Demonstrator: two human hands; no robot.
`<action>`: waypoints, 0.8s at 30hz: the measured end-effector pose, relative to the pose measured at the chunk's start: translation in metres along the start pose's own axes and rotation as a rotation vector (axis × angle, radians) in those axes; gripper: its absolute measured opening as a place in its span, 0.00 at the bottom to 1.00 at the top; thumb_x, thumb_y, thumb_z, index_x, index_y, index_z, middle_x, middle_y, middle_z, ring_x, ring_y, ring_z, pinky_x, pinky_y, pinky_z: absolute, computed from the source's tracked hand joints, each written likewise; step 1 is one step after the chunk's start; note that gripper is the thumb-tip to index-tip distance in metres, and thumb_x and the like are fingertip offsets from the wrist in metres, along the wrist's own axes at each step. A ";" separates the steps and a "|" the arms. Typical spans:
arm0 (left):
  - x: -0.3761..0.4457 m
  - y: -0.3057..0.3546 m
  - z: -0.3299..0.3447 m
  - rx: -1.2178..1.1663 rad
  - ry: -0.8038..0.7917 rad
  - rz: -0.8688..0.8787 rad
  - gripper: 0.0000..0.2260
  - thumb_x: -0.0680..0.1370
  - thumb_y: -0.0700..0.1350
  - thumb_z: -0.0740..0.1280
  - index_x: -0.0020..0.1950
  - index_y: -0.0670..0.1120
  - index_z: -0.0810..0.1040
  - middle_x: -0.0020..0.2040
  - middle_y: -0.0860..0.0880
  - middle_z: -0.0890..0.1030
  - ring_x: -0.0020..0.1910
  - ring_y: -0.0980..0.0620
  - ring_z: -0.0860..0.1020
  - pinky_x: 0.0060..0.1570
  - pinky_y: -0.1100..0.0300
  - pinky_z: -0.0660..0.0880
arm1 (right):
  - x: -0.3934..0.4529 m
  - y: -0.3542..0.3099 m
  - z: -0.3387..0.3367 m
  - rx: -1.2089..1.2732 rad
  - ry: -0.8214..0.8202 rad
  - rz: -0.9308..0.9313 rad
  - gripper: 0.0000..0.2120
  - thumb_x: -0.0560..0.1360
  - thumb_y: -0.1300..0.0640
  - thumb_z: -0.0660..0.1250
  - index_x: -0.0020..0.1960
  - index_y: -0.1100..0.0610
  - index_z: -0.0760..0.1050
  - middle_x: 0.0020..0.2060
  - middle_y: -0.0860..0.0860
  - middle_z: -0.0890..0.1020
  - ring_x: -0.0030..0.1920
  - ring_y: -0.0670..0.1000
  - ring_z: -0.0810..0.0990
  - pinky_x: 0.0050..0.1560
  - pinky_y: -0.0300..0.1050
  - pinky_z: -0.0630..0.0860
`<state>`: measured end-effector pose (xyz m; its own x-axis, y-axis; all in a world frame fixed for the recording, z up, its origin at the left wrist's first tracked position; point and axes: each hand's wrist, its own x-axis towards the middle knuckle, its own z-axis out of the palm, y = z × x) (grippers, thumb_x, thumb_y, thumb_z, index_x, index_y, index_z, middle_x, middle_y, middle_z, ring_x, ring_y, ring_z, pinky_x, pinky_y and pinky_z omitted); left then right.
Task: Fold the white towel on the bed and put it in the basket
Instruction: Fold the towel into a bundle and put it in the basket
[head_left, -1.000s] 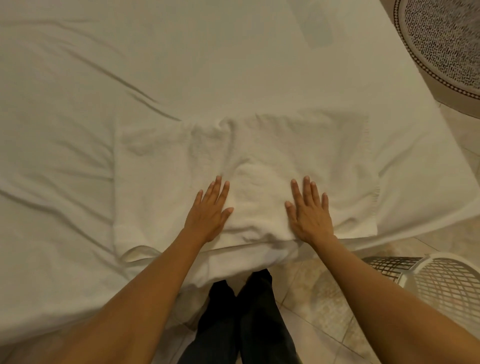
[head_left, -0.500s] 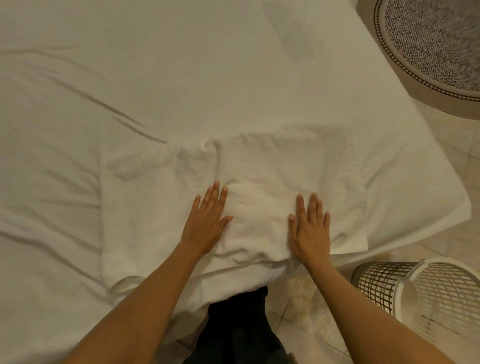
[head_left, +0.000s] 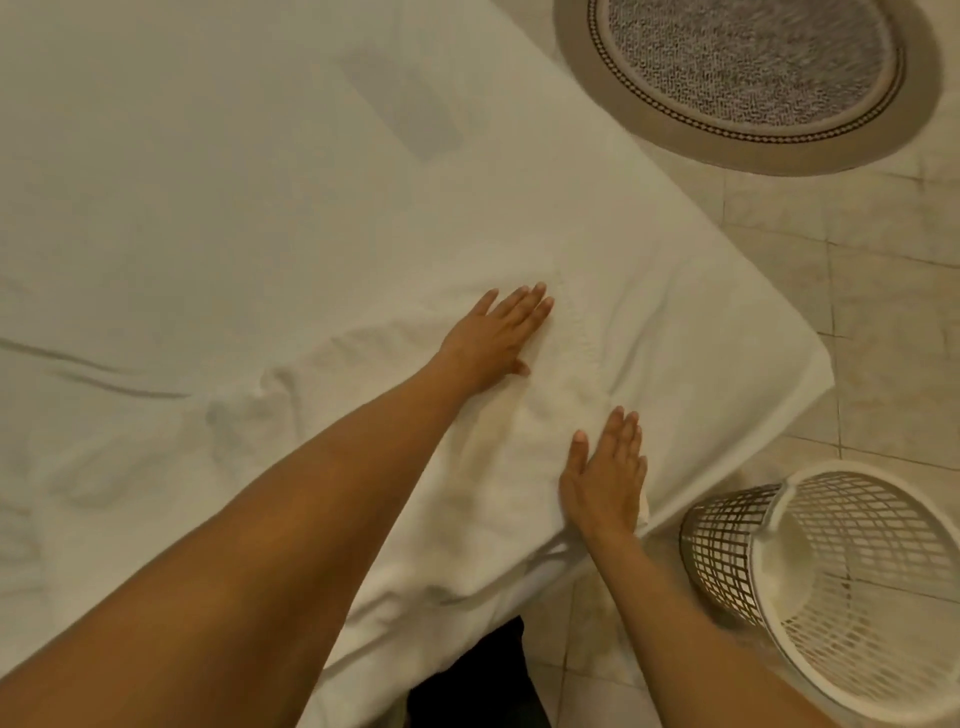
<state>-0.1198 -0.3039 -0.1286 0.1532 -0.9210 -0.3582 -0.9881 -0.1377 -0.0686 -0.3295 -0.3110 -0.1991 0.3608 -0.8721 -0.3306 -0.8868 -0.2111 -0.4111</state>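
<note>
One white terry towel (head_left: 363, 415) lies flat near the corner of one white-sheeted bed (head_left: 208, 182). 2 hands, left hand (head_left: 491, 338) & right hand (head_left: 605, 480), fingers spread flat, gripping nothing. One white lattice plastic basket (head_left: 727, 540) on floor beside.

no readable text or labels anywhere (the whole view is somewhat blurred).
</note>
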 end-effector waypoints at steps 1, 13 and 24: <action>0.011 0.004 -0.001 0.042 -0.023 0.038 0.38 0.79 0.58 0.57 0.77 0.44 0.37 0.78 0.46 0.39 0.77 0.48 0.43 0.75 0.50 0.45 | 0.000 0.001 0.004 0.014 0.007 0.010 0.29 0.81 0.47 0.46 0.77 0.58 0.43 0.77 0.55 0.47 0.77 0.52 0.45 0.76 0.53 0.43; 0.082 0.011 -0.028 0.376 -0.263 0.215 0.40 0.72 0.56 0.70 0.76 0.43 0.53 0.75 0.45 0.60 0.76 0.47 0.54 0.74 0.46 0.43 | -0.005 0.001 0.016 0.056 0.133 -0.019 0.32 0.78 0.43 0.42 0.77 0.58 0.50 0.76 0.55 0.55 0.76 0.52 0.53 0.74 0.48 0.46; 0.085 0.000 -0.031 0.483 -0.150 0.291 0.22 0.72 0.54 0.70 0.62 0.47 0.73 0.58 0.49 0.75 0.59 0.48 0.74 0.74 0.47 0.50 | 0.000 -0.002 -0.005 0.113 0.121 -0.024 0.30 0.75 0.42 0.63 0.71 0.57 0.64 0.64 0.54 0.71 0.63 0.54 0.69 0.64 0.47 0.63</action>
<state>-0.1077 -0.3936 -0.1304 -0.0885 -0.8293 -0.5517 -0.8771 0.3274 -0.3514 -0.3295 -0.3130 -0.1942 0.3383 -0.9155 -0.2176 -0.8376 -0.1876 -0.5130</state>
